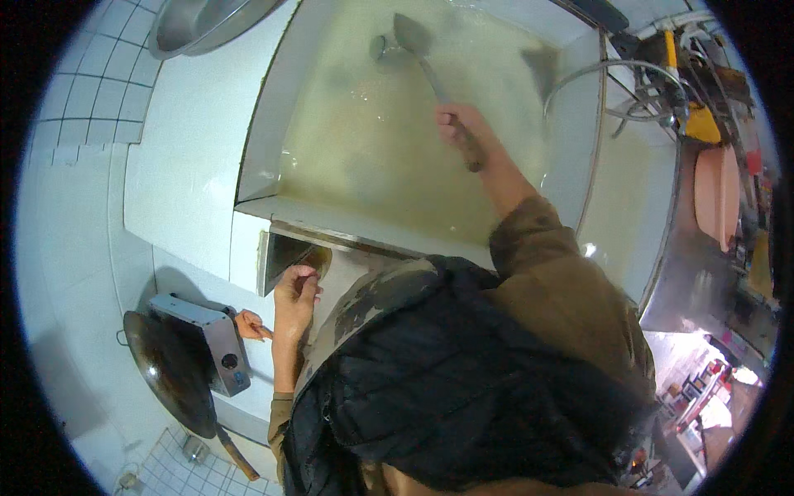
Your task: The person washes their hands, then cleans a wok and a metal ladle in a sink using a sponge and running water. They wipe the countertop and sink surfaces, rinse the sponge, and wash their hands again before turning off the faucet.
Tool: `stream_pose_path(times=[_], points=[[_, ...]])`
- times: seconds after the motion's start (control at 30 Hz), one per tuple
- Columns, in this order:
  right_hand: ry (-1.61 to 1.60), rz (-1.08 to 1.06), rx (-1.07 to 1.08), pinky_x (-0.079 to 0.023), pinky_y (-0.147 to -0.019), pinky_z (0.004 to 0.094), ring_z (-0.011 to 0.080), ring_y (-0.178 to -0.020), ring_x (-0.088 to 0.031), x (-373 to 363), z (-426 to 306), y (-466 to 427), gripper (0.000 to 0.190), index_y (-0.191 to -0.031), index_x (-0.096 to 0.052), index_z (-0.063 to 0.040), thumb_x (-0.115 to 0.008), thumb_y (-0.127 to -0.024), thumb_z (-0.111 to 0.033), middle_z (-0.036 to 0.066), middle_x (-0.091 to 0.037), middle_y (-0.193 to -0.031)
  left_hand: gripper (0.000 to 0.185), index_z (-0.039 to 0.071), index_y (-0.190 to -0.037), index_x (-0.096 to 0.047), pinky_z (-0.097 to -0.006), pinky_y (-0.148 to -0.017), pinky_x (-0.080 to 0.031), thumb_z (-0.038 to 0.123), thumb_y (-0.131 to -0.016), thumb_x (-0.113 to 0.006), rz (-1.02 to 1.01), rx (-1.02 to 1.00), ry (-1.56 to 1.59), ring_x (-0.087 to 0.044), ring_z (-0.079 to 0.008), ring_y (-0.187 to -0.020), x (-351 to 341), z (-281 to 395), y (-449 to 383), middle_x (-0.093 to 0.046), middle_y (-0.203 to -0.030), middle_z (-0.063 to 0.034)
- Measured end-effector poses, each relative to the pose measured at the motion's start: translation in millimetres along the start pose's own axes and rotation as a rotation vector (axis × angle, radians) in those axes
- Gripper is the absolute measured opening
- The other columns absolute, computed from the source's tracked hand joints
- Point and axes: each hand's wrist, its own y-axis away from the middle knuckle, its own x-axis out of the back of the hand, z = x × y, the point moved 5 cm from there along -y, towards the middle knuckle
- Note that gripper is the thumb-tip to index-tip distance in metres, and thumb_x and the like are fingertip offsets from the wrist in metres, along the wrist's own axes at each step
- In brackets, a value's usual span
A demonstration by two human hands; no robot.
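Observation:
My right hand point(462, 133) is closed around the wooden handle of a metal wok spatula point(414, 36), whose blade is over or in the cloudy water of a wide tiled sink point(372, 225). A small round thing point(378, 48), too blurred to name, lies beside the blade. Darker shapes show faintly under the water. My left hand point(299, 288) is near my body, by the sink's near left corner, its fingers bent; whether it holds anything is not clear. Just beyond it is a dark opening with a metal frame point(263, 263).
At lower left, a wok point(167, 372) with a wooden handle leans against a portable stove point(211, 341). A metal basin point(211, 25) sits at upper left. On the right are a hose point(574, 75), a second water-filled basin point(633, 186), a pink tub point(716, 198) and hanging tools.

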Motion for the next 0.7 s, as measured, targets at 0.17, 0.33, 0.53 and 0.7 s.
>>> stream_pose_path(times=[0.17, 0.33, 0.53, 0.7], points=[[-0.109, -0.169, 0.037, -0.025, -0.037, 0.0235, 0.0061, -0.038, -0.036, 9, -17, 50, 0.026, -0.06, -0.042, -0.015, -0.048, -0.085, -0.021, -0.006, -0.037, -0.049, 0.011, 0.001, -0.094, -0.052, -0.022, -0.052, -0.041, 0.001, -0.084, -0.048, -0.027, -0.047, -0.069, -0.053, -0.0096, -0.064, -4, 5, -3, -0.055, -0.077, -0.0042], [0.688, 0.219, 0.041, -0.043, -0.044, 0.0254, 0.0148, -0.045, -0.052, 36, -24, 72, 0.019, -0.071, -0.052, -0.003, -0.056, -0.077, -0.021, 0.004, -0.052, -0.061, 0.007, 0.0, -0.09, -0.052, -0.0214, -0.05, -0.039, 0.0, -0.084, -0.049, -0.045, -0.092, 0.003, -0.048, -0.0077, -0.057, -7, 7, -1, -0.053, -0.07, -0.0024], [1.54, 0.531, 0.186, -0.05, -0.067, 0.0388, 0.0323, -0.076, -0.062, 48, -23, 30, 0.027, -0.09, -0.056, 0.006, -0.057, -0.07, -0.011, 0.02, -0.062, -0.082, 0.007, 0.001, -0.091, -0.052, -0.0213, -0.049, -0.038, 0.001, -0.084, -0.051, -0.032, -0.135, -0.073, -0.048, -0.0074, -0.058, -7, -2, 5, -0.052, -0.07, -0.0015], [1.541, 0.461, 0.143, -0.049, -0.071, 0.0407, 0.0356, -0.086, -0.06, 51, 5, -4, 0.027, -0.09, -0.058, 0.004, -0.059, -0.068, -0.012, 0.022, -0.061, -0.091, 0.008, 0.001, -0.093, -0.052, -0.0218, -0.053, -0.043, 0.002, -0.085, -0.05, 0.018, -0.055, -0.059, -0.054, -0.0093, -0.063, -7, -16, 15, -0.057, -0.078, -0.0037]])
